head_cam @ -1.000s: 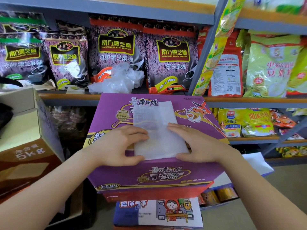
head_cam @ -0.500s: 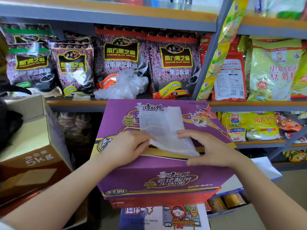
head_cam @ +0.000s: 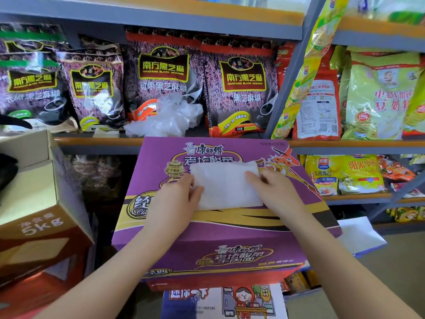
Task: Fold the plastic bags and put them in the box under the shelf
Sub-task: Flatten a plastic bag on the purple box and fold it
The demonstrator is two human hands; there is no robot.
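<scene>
A white plastic bag [head_cam: 226,187], folded into a flat rectangle, lies on top of a purple noodle carton [head_cam: 207,236] in front of me. My left hand [head_cam: 174,200] rests on the bag's left edge with its fingers laid flat over it. My right hand [head_cam: 273,192] pinches the bag's right edge with curled fingers. A heap of crumpled clear plastic bags [head_cam: 166,117] sits on the shelf board behind the carton.
An open brown cardboard box [head_cam: 34,187] marked 5kg stands at the left. Shelves [head_cam: 322,143] packed with sesame and soy powder packets fill the background. A white-and-blue box [head_cam: 358,236] lies low at the right, another printed box [head_cam: 225,302] below the carton.
The bag's near half was lifted and folded away from me, so the long strip is now a shorter rectangle. Both hands moved forward to its side edges.
</scene>
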